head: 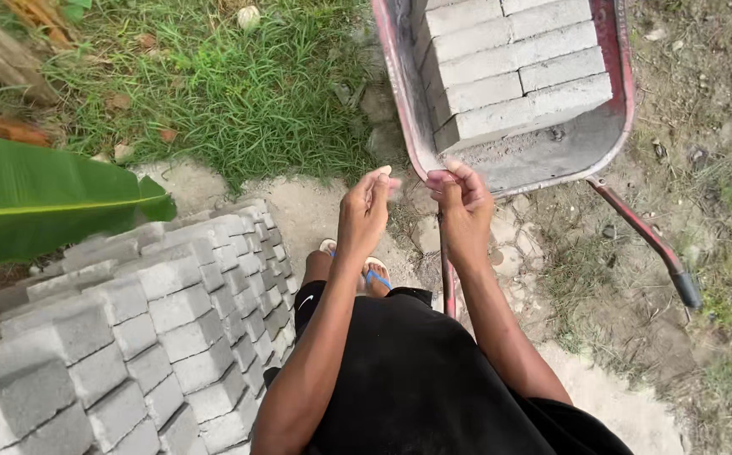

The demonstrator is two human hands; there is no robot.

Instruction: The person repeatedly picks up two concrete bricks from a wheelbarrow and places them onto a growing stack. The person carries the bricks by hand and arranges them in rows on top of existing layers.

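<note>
My left hand and my right hand are raised in front of me, close together, fingertips nearly touching. Both hold nothing; the fingers are loosely curled and slightly apart. They hover just in front of the near rim of a red wheelbarrow loaded with grey concrete blocks stacked in rows. To my left is a large stack of grey concrete blocks. My foot in a blue-strapped sandal shows below the hands.
The wheelbarrow's two handles reach back toward me, one beside my right arm. A big green banana leaf hangs over the block stack at left. Grass lies beyond; bare sandy ground is at right.
</note>
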